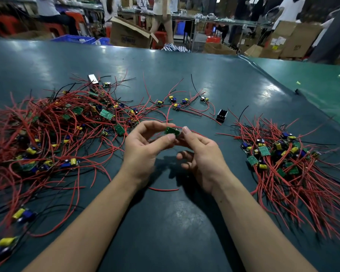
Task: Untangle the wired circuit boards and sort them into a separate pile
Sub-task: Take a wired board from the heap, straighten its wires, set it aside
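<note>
A factory floor: long green worktable (184,79), cardboard cartons (129,36), blue crates (74,38), workers at benches behind.

Bare table (165,222) is lying open in the middle, between the two forearms and toward the near edge, and only one loose red wire (163,189) is crossing it. On the left the tangled pile (47,134) is blocking the way, with its wires spreading to the near left corner. On the right the sorted pile (283,163) is closing that side. Behind the hands, a few separate boards (175,103) and a small black box (221,116) are standing in the path; beyond them the table is lying open.
</note>
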A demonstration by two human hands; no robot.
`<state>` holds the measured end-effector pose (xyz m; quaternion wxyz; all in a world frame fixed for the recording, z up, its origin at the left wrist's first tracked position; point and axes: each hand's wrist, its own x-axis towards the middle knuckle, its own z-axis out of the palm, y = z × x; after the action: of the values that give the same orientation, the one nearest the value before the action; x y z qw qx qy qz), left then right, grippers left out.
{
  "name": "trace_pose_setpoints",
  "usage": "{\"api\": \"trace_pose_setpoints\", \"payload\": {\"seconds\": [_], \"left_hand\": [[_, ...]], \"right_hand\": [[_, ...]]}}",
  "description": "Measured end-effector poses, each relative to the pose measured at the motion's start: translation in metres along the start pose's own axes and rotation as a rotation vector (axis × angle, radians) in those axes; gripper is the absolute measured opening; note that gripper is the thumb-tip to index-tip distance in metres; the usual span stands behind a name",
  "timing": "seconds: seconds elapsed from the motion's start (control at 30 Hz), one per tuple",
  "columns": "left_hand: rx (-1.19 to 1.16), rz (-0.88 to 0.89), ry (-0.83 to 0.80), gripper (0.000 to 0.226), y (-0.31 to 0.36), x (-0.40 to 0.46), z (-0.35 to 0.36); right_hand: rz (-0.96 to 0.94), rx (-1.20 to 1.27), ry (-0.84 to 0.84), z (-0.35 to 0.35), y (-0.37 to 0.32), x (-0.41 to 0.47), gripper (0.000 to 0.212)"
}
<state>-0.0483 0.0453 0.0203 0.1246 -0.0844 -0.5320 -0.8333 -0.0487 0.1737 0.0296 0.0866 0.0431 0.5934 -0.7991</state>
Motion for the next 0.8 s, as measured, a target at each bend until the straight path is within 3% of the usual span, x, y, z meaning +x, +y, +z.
{"api": "trace_pose_setpoints", "payload": {"seconds": [0.17, 0.3, 0.4, 0.6, 0.67, 0.8], "left_hand": [[0.129, -0.124, 0.031, 0.033, -0.005, 0.002, -0.002], [0.086, -0.244, -0.021, 0.023, -0.004, 0.003, -0.004], [0.196, -0.191, -0.104, 0.021, -0.003, 0.001, -0.005], [0.428, -0.078, -0.034, 0.013, -0.006, -0.002, -0.002], [0.318, -0.104, 0.031, 0.013, -0.006, 0.000, -0.001], [-0.155, -0.286, 0.147, 0.020, 0.001, 0.009, -0.003]], "right_hand": [[-0.130, 0.015, 0.136, -0.004, -0.001, 0.000, 0.010], [-0.176, 0.006, 0.127, -0.004, -0.003, -0.001, 0.006], [-0.282, -0.176, 0.158, -0.005, 0.000, -0.001, 0.005], [-0.367, -0.359, 0.194, -0.005, 0.004, -0.001, 0.007], [-0.331, -0.274, 0.193, -0.005, 0.004, 0.000, 0.009], [-0.251, -0.012, 0.211, -0.003, 0.001, 0.002, 0.012]]}}
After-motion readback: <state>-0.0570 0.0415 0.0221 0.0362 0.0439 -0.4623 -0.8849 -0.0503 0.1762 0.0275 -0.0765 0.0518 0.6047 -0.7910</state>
